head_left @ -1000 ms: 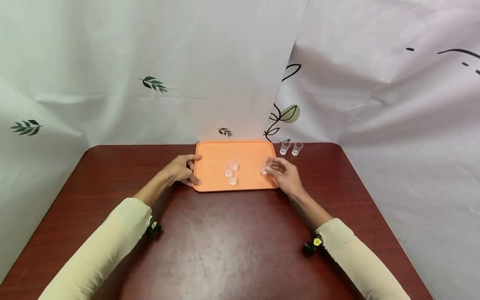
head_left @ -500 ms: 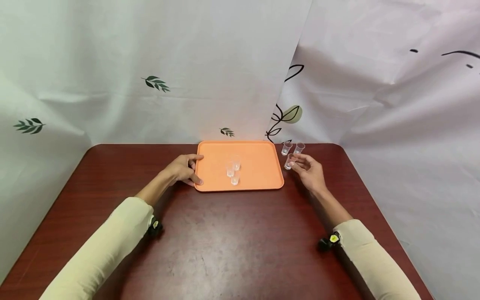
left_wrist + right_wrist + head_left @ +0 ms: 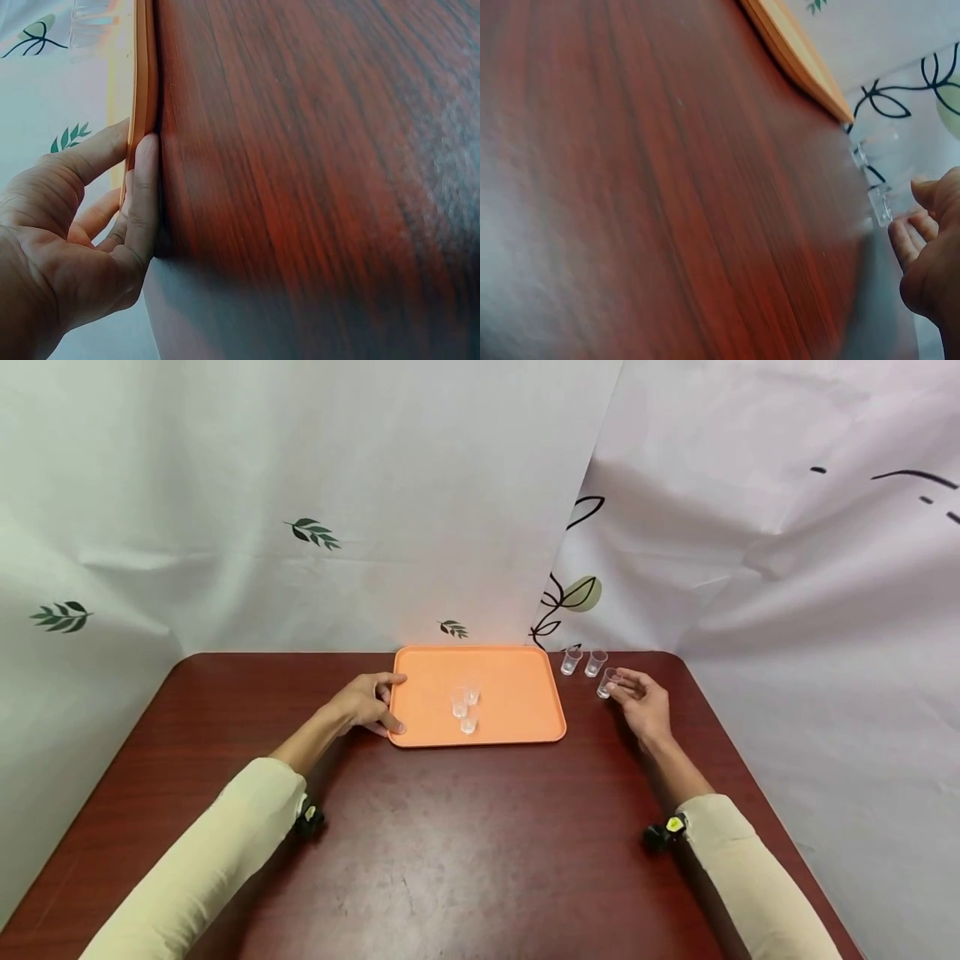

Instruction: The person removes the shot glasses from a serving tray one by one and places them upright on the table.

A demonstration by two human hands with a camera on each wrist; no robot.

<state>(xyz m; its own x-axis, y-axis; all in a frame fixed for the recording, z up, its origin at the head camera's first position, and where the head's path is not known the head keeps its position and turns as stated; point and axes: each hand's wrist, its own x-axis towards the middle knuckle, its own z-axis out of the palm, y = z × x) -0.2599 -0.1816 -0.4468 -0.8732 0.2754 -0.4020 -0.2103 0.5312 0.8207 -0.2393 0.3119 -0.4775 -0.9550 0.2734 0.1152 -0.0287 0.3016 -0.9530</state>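
Observation:
My left hand (image 3: pixel 367 703) grips the left end of an orange tray (image 3: pixel 517 693), thumb and fingers at its rim, as the left wrist view also shows. Three small clear cups stand grouped near the tray's middle, the nearest cup (image 3: pixel 468 722) slightly in front of the others. Right of the tray, my right hand (image 3: pixel 645 703) pinches another clear cup (image 3: pixel 608 683) between thumb and fingers, upright at the table. Two more cups, a left one (image 3: pixel 571 662) and a right one (image 3: pixel 596 663), stand just behind it by the back edge. In the right wrist view the held cup (image 3: pixel 881 206) shows at my fingertips.
The dark red wooden table (image 3: pixel 450 843) extends in front of the tray. A pale curtain (image 3: pixel 450 510) with leaf prints hangs right behind the table's back edge, and another pale sheet (image 3: pixel 810 652) borders the right side.
My right hand has carried a cup off the tray's right side to the table, moving rightward to beside the two other cups. My left hand stays at the tray's left end.

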